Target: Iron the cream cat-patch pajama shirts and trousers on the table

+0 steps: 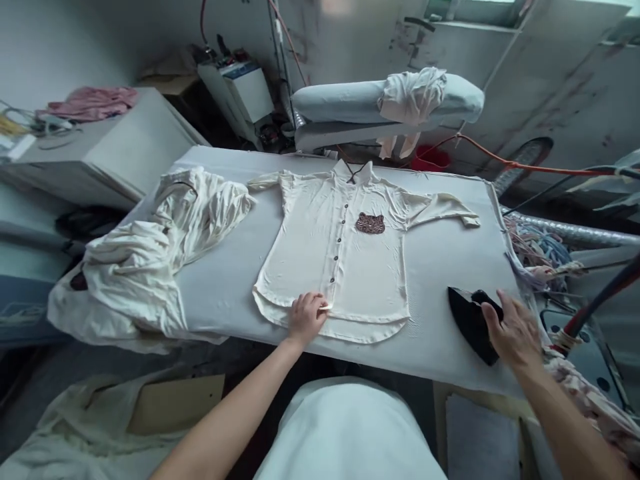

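One cream shirt [310, 247] lay front up, middle of the table [220, 287]: five buttons visible, one brown patch [370, 223]. Left hand [307, 315] pinched its hem near the table's near edge. Right hand [517, 330], well apart, was at one black iron [470, 321], table's right end; couldn't tell if fingers gripped it. One cream fabric heap [137, 263], table's left end. Beyond table's far edge: one padded board [345, 100], one red bucket [431, 159].
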`<action>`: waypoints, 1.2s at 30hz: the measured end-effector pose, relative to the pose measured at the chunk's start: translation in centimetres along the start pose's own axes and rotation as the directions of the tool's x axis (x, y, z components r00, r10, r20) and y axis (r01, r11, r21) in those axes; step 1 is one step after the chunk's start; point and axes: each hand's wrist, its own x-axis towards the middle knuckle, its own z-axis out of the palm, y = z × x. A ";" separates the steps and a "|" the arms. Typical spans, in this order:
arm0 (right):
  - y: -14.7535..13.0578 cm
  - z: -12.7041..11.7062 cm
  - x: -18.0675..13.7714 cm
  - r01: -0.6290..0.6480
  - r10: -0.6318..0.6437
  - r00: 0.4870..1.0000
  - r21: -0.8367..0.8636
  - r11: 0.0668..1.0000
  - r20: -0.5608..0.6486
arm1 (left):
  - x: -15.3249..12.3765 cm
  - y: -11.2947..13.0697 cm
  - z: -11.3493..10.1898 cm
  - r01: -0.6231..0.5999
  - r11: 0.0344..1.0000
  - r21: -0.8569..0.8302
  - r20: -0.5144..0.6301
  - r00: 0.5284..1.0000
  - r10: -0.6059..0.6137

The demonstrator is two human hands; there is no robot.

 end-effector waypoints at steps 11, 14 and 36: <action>-22.1 5.0 -4.0 0.405 -0.227 0.561 -0.025 0.914 0.796 | 2.6 -3.2 -1.3 0.402 0.473 -0.784 0.229 0.895 -0.382; -26.7 8.5 -6.1 0.510 -0.325 0.506 0.027 0.860 0.799 | 1.4 -2.3 -0.9 0.323 0.591 -0.739 0.191 0.942 -0.276; -38.3 15.0 -11.1 0.408 -0.301 0.484 0.092 0.908 0.822 | 0.4 -16.8 -9.5 0.286 0.955 0.079 -0.230 0.937 -0.261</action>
